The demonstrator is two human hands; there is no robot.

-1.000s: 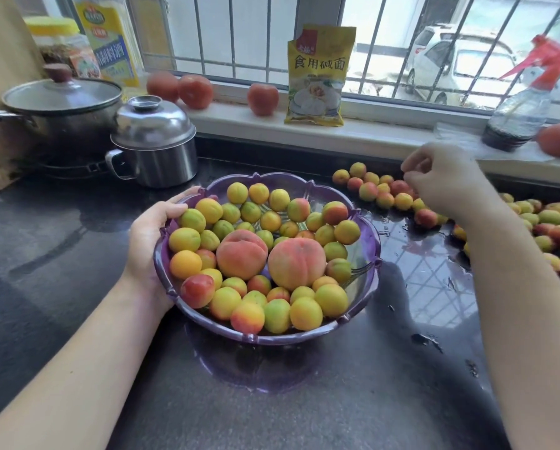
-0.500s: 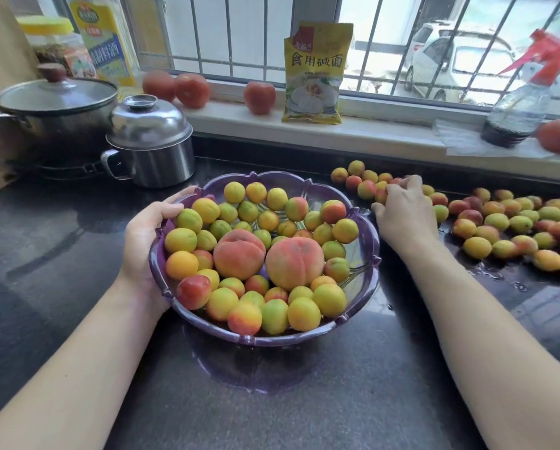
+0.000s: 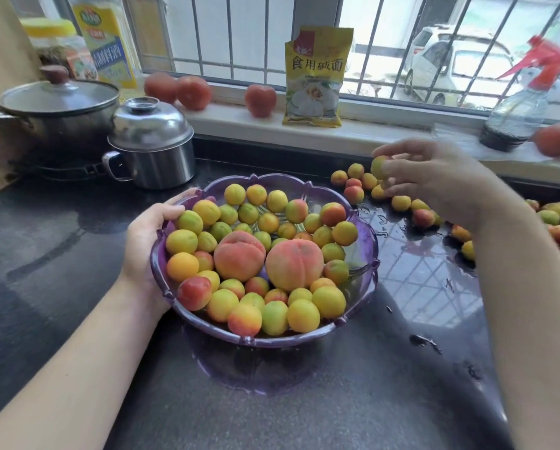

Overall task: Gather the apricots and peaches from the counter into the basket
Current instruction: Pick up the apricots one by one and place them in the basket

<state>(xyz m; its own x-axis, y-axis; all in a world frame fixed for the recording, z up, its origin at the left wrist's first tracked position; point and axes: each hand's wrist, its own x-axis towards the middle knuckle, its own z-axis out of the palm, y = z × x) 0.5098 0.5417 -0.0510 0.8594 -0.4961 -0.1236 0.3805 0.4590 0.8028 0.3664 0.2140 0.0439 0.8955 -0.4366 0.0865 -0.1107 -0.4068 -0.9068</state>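
Basket (image 3: 363, 271): on the dark counter (image 3: 77, 254), steadied by the left hand (image 3: 148, 241), fingers curled over its near-left rim. Right hand (image 3: 434, 180): raised to the basket's upper right, above the loose fruit, fingertips pinching one apricot (image 3: 378, 166). Basket lies down-left of it, a short carry.

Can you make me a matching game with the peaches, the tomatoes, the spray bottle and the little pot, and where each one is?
Things:
1. two big peaches
2. three tomatoes
3. spray bottle
4. little steel pot

Places:
A. on the windowsill, far right
B. in the purple basket
C. on the counter, behind the basket to the left
D. on the windowsill, left of the yellow packet

Pairs: 1-B, 2-D, 3-A, 4-C
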